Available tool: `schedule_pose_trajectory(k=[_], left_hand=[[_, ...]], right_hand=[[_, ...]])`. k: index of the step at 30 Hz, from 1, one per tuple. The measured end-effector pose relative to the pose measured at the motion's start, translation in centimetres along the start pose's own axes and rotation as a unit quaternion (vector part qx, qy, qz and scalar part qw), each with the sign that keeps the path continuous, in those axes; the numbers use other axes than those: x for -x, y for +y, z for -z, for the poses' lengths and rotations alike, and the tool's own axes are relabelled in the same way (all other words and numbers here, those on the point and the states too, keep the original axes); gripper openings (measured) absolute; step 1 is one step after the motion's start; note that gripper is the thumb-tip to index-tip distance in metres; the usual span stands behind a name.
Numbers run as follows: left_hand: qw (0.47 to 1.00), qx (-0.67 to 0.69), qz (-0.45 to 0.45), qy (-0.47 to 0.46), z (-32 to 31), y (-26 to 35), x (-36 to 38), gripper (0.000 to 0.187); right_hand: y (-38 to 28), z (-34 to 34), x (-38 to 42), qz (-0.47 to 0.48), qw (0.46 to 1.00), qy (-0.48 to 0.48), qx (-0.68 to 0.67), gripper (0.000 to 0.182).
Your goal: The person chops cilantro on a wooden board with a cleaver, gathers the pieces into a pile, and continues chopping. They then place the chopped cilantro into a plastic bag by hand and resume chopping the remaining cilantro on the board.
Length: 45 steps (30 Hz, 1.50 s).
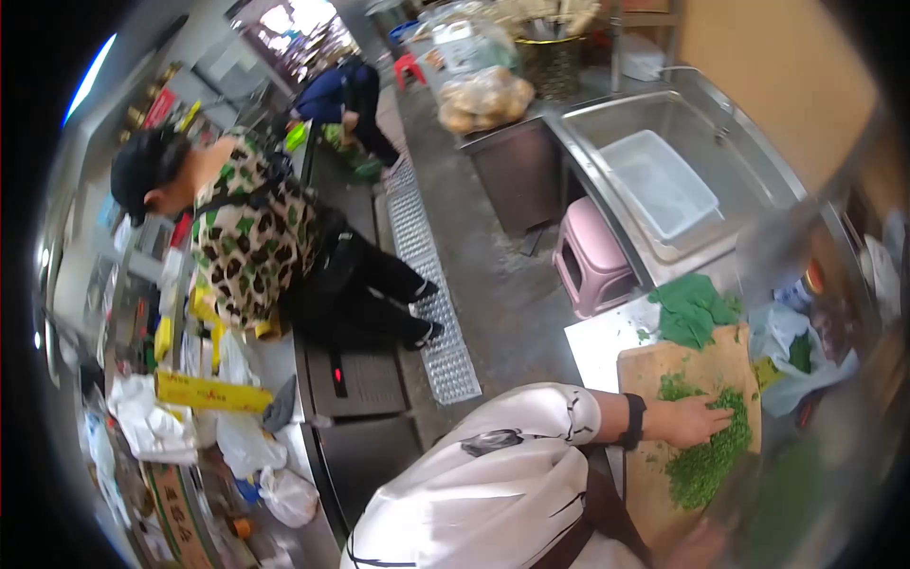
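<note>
My left hand (697, 422), coming from a white sleeve with a dark wristband (633, 422), lies over a heap of finely chopped greens (700, 479). Its fingers are stretched out and touch the greens. Beneath them is a wooden cutting board (647, 479). At the bottom edge, my right hand (694, 547) is smeared by motion near the board's lower corner. A blurred greyish shape lies beside it; I cannot make out whether the hand holds it. A crumpled green cloth (697, 308) rests against the board's far end.
Beyond the board stands a metal sink (749, 180) with a white plastic tub (659, 180). A pink stool (592, 251) is beside it. A plastic bag (810, 365) lies right of the board. One person (251, 228) stands at the left counter; another (346, 95) bends farther back.
</note>
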<state>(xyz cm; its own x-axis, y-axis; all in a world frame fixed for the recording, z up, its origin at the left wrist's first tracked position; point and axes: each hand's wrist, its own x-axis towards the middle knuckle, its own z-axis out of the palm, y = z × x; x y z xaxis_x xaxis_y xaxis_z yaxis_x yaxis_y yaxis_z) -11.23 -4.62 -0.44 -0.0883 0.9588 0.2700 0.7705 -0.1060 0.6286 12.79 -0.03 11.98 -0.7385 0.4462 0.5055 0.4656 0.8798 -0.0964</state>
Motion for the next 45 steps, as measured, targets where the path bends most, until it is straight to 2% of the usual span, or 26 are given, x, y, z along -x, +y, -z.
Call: schedule_pose_trajectory(k=[2,3,4,6,9,10,11,13,14,15,17,18,21,23,24,25,27,28,31,34,37,38,41,42,44,45], left_hand=[[0.982,0.168,0.085,-0.001,8.3,2.3,1.2,0.065],[0.983,0.155,0.093,0.031,9.7,2.2,2.5,0.068],[0.983,0.141,0.102,0.062,11.1,2.2,3.8,0.07],[0.975,-0.103,0.061,0.186,9.8,-0.2,5.8,0.071],[0.965,-0.112,0.065,0.229,12.8,-2.0,11.4,0.065],[0.965,-0.092,0.139,0.202,14.6,-1.1,14.2,0.063],[0.935,-0.136,0.189,0.266,15.2,-0.6,16.8,0.048],[0.909,-0.068,0.358,0.202,18.0,1.2,23.1,0.042],[0.885,-0.075,0.399,0.229,17.8,1.8,26.6,0.038],[0.859,-0.082,0.437,0.253,16.9,2.7,30.2,0.035],[0.741,-0.065,0.531,0.406,14.7,6.7,36.6,0.033],[0.701,-0.106,0.554,0.436,13.4,9.3,39.9,0.032],[0.553,-0.245,0.63,0.487,9.2,17.7,47.1,0.034],[0.454,-0.231,0.673,0.537,8.8,24.2,50.3,0.036],[0.374,-0.233,0.692,0.571,7.8,26.3,51.9,0.037],[0.292,-0.234,0.705,0.603,6.5,28.1,54.1,0.038],[0.166,-0.281,0.68,0.657,5.2,31.6,58.1,0.04],[0.123,-0.3,0.671,0.667,4.8,33.3,60.6,0.039],[0.034,-0.385,0.646,0.658,7.0,38.7,67.1,0.038],[0.029,-0.415,0.649,0.637,11.9,43.2,72.4,0.037],[0.082,-0.534,0.681,0.494,15.1,44.9,80.1,0.032],[0.141,-0.555,0.7,0.427,16.4,44.9,82.4,0.029],[0.308,-0.622,0.705,0.144,21.0,44.8,86.1,0.026],[0.277,-0.612,0.736,0.085,22.0,44.5,87.0,0.025],[0.173,-0.664,0.727,0.04,23.4,44.1,89.4,0.03],[0.148,-0.655,0.739,0.04,22.9,43.7,92.9,0.034]], right_hand=[[-0.7,-0.7,-0.9,0.039,0.999,-0.026,0.021,0.026],[-1.3,-1.1,-1.0,0.059,0.997,-0.045,0.027,0.025],[-2.3,-1.8,-1.2,0.034,0.997,-0.065,-0.001,0.024],[-3.8,-3.5,-2.6,0.003,0.992,-0.109,-0.056,0.023],[-8.1,-4.8,-5.8,0.087,0.984,-0.09,-0.129,0.023],[-8.8,-5.7,-6.3,0.063,0.972,-0.132,-0.182,0.027],[-8.1,-7.7,-6.5,0.074,0.959,-0.168,-0.216,0.029],[-6.2,-13.5,-8.0,0.106,0.921,-0.244,-0.283,0.033],[-7.2,-15.6,-9.2,0.107,0.91,-0.291,-0.274,0.033],[-8.2,-17.9,-11.1,0.153,0.888,-0.319,-0.292,0.033],[-11.3,-22.4,-12.9,0.221,0.84,-0.37,-0.329,0.034],[-17.1,-16.6,-13.2,0.274,0.853,-0.353,-0.269,0.03],[-22.9,-19.1,-13.0,0.261,0.756,-0.344,-0.493,0.031],[-25.4,-18.5,-12.7,0.311,0.739,-0.384,-0.458,0.034],[-26.8,-18.4,-12.5,0.335,0.728,-0.402,-0.443,0.037],[-28.1,-18.1,-11.9,0.349,0.713,-0.424,-0.435,0.037],[-29.7,-16.8,-9.5,0.371,0.686,-0.469,-0.415,0.037],[-31.4,-13.3,-8.8,0.394,0.697,-0.482,-0.355,0.036],[-33.1,-16.2,-6.2,0.418,0.651,-0.47,-0.425,0.034],[-36.3,-15.1,-4.0,0.412,0.666,-0.485,-0.389,0.031],[-39.8,-12.0,-1.3,0.405,0.666,-0.51,-0.365,0.029],[-40.9,-11.4,-0.2,0.417,0.662,-0.498,-0.373,0.028],[-43.2,-9.7,3.7,0.449,0.655,-0.464,-0.393,0.024],[-43.8,-9.4,4.6,0.444,0.655,-0.469,-0.391,0.024],[-45.1,-7.7,5.8,0.436,0.669,-0.468,-0.378,0.024],[-45.5,-7.0,6.1,0.429,0.68,-0.466,-0.37,0.024]])
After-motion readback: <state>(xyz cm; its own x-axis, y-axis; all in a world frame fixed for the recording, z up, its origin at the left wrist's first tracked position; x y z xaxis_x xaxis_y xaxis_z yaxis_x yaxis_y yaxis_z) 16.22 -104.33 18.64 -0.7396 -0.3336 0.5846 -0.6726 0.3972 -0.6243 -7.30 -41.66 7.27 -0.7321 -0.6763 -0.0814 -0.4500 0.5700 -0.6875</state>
